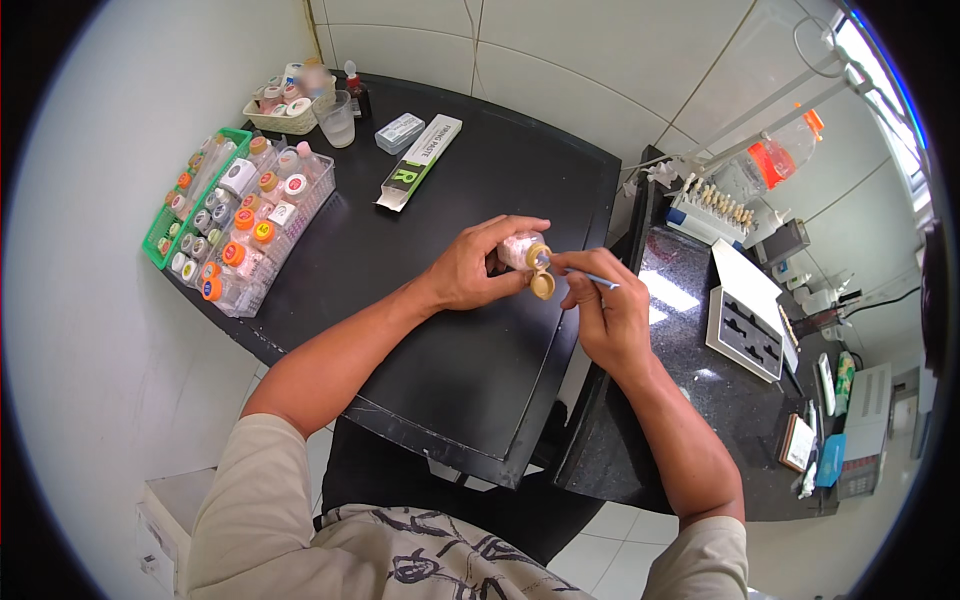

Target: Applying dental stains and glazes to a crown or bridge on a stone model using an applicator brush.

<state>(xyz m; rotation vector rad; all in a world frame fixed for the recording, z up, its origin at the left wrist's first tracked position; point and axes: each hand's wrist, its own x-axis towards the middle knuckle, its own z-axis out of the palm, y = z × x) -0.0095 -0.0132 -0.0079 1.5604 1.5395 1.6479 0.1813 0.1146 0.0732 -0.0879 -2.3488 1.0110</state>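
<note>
- Pale tiled wall point(570, 60) backs a black table point(450, 370), whose far edge runs along it.
- Left hand point(470, 265): wrapped around a small clear jar point(517, 250), fingers over the far side, thumb on the near side; the jar tips toward the right hand point(615, 315).
- Right hand: fingers drawn narrow on a slim blue stick point(597, 277) at the jar's mouth; whether its tip goes inside cannot be told.
- Place of the jar: held above the table, near its right edge, gold flip lid point(543, 287) hanging open.
- Handling: the jar looks light and stiff-walled, probably plastic, and smooth enough to slip if gripped loosely. Its pinkish-white contents look loose, so too steep a tilt could spill them.
- Hold: around the body below the gold collar is best, clear of the lid, whose hinge is likely the weakest part. The stick seems light and thin; a fingertip pinch suits it.
- Further out: a long white box point(418, 165) and a small grey case point(400, 133) lie toward the table's far edge.
- Left edge: a clear bin point(255, 292) of lidded jars beside a green basket point(157, 235); a cream basket point(290, 124) sits at the far-left corner.
</note>
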